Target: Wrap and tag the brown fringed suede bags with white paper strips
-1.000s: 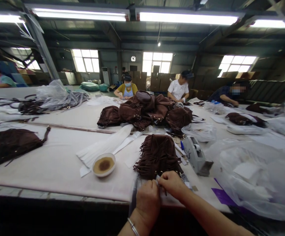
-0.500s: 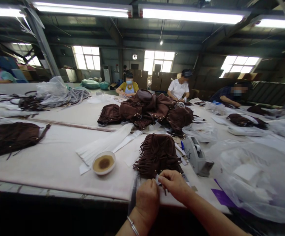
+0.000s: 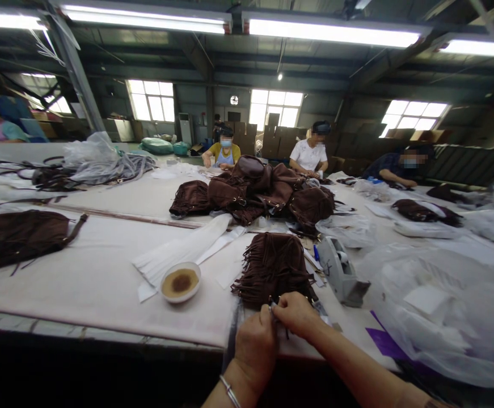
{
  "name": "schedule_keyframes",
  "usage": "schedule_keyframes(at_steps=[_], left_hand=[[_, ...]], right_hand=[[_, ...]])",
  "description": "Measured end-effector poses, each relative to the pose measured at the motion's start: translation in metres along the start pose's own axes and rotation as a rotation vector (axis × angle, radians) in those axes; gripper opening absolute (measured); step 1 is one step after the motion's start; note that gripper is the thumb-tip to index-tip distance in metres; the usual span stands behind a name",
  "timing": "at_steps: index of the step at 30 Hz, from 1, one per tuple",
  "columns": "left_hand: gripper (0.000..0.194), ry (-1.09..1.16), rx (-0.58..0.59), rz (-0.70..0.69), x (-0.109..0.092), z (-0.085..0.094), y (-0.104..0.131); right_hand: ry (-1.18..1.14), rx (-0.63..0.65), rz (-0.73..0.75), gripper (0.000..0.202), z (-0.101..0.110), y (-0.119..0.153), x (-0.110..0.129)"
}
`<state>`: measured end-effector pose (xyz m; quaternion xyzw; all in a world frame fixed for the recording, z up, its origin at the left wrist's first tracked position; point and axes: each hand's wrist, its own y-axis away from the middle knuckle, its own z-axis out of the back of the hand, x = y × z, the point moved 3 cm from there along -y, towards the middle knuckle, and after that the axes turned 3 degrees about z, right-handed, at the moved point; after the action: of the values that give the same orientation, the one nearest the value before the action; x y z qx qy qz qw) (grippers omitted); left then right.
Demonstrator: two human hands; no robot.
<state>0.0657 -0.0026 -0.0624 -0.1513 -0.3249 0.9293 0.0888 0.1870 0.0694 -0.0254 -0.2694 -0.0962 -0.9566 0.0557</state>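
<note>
The left hand (image 3: 256,343) comes up from the near edge, back of the hand uppermost, wrist bent a little and ringed by a silver-coloured bracelet (image 3: 229,391). The right hand (image 3: 296,315) reaches in from the near right, forearm slanting across the worktop's edge, knuckles raised. Their fingertips meet at the near edge of a dark brown fringed bag (image 3: 274,266). Both sets of fingers are closed in a pinch on a small piece (image 3: 273,306) there – its exact shape is hidden by the hands. The bag lies on the pale worktop (image 3: 114,266), just beyond the hands, its fringe spread to the left.

Left of the bag, a shallow white bowl (image 3: 181,282) holds something tan with a darker brown middle; it sits against white paper sheets (image 3: 187,249). To the right stands a grey tape dispenser (image 3: 342,272) with a roll in it and a blue pen (image 3: 316,253) beside it. Clear plastic bags (image 3: 451,317) are heaped at the near right, with white material inside and a purple piece (image 3: 385,337) by them. Dark strokes mark the dispenser's side – too small to read. Farther off, more brown bags (image 3: 250,190) lie piled, and people (image 3: 310,150) sit beyond.
</note>
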Motion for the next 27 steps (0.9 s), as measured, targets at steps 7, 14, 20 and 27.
schedule_keyframes(at_steps=[7,14,20,27], left_hand=[[0.020,0.014,0.032,0.014,0.000,0.002,-0.004],[0.017,0.069,0.074,0.035,-0.004,0.002,-0.008],[0.019,0.116,0.123,0.085,-0.003,0.001,-0.011],[0.020,0.210,0.197,0.182,0.002,-0.003,-0.011]], right_hand=[[0.016,0.026,0.048,0.021,0.011,0.010,0.010],[0.062,-0.018,0.182,0.024,0.019,0.025,0.018],[-0.168,-0.086,0.143,0.034,0.006,0.033,0.006],[-0.281,-0.100,0.133,0.041,-0.003,0.039,-0.006]])
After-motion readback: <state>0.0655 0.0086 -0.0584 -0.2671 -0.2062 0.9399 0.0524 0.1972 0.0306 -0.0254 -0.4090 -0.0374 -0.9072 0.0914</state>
